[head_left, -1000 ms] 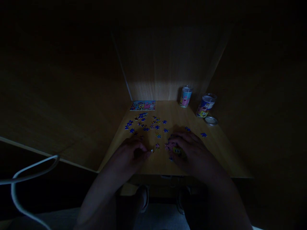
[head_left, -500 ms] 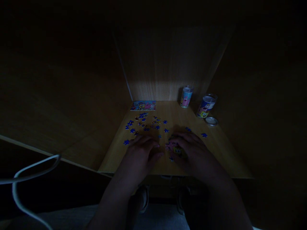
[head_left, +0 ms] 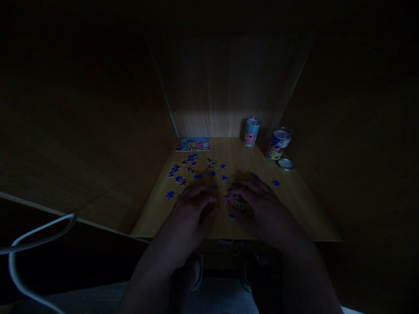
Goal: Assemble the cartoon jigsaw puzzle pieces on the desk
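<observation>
My left hand (head_left: 196, 206) lies on the wooden desk (head_left: 294, 205) with its fingers stretched out toward the scattered blue jigsaw pieces (head_left: 193, 169), holding nothing that I can see. My right hand (head_left: 262, 204) rests beside it, fingers apart and lying over a small joined patch of pink and yellow puzzle pieces (head_left: 236, 203). The two hands are close together, almost touching at the thumbs. The light is very dim.
A finished picture card (head_left: 193, 144) lies at the back left of the desk. Two printed tins (head_left: 252, 131) (head_left: 279, 143) stand at the back right, with a round lid (head_left: 286, 164) beside them. Wooden walls close in three sides. A white cable (head_left: 29, 235) loops at the left.
My left hand, which pinched a small piece a second ago, has moved right toward the joined patch and spread its fingers flat. My right hand has stayed in place.
</observation>
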A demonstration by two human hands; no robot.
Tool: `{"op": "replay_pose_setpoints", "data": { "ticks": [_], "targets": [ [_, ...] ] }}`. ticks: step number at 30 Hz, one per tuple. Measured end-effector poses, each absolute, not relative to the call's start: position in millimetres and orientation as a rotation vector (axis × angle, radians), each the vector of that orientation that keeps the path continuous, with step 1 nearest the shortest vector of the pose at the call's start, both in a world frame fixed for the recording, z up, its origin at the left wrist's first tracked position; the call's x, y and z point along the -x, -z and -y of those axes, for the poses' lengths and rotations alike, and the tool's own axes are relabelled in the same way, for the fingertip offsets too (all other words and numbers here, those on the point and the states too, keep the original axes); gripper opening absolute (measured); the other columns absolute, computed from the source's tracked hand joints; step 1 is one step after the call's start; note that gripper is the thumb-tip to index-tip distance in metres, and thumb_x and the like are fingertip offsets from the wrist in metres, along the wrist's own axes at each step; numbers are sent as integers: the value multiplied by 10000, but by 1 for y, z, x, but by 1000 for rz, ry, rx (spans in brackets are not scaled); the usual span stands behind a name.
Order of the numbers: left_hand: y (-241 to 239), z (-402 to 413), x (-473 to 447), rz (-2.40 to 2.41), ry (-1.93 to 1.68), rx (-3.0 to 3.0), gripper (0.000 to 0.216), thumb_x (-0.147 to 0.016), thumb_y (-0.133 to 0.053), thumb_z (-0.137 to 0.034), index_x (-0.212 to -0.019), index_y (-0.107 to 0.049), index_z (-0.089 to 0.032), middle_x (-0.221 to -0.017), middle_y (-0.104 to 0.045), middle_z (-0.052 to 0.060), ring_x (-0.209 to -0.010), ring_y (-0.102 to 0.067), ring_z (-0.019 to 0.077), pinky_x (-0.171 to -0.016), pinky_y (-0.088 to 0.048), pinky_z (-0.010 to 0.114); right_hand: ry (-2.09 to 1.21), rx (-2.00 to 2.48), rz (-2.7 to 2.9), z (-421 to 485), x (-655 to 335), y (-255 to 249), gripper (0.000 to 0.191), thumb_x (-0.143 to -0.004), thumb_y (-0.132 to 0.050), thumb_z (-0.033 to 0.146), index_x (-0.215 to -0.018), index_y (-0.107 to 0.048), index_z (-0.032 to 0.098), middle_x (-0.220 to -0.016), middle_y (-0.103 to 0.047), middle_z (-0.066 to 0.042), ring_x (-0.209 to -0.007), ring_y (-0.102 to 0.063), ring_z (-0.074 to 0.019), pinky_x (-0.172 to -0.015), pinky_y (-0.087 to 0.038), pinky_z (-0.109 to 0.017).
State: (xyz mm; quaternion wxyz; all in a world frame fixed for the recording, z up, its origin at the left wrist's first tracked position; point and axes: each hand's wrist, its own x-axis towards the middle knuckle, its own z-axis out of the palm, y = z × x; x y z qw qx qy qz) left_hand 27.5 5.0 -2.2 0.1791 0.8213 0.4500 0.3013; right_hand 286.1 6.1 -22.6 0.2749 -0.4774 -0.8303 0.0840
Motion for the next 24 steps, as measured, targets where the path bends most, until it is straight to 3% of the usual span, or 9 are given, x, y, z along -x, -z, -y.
{"op": "replay_pose_setpoints", "data": {
  "ticks": [8,11,16,24],
  "targets": [
    [2,-6,-28,-1280,-768,-2307,191,-1008,-785,-63,-997,-785,-254,-1090,-760,17,-1082,-699,261,-975,-558,457,-215,1272,2222,-6,-287,24,290,-1054,-732,372,-1340,-728,325,-1479,-739,-70,-1442,-658,-313,-1294,-500,-605],
    [2,-5,-30,-1284,-750,-2259,198,-1001,-784,-51,-1009,-773,-249,-1094,-762,16,-1094,-703,263,-987,-558,461,-236,1271,2225,-7,-287,23,226,-1117,-643,351,-1322,-733,316,-1454,-750,-69,-1408,-678,-296,-1289,-500,-607],
    [6,-7,-29,-1264,-775,-2228,188,-1005,-789,-64,-1015,-754,-248,-1106,-764,17,-1119,-699,260,-1000,-552,456,-241,1277,2187,-5,-285,19,274,-1177,-507,291,-1328,-736,291,-1437,-760,-82,-1391,-686,-279,-1260,-526,-593],
    [9,-5,-44,-1241,-840,-2227,217,-1002,-745,-37,-988,-746,-253,-1035,-812,3,-1027,-753,241,-955,-573,422,-254,1287,2184,-8,-284,21,220,-1138,-598,306,-1293,-752,289,-1405,-764,-90,-1351,-697,-303,-1209,-567,-607]
  ]
}}
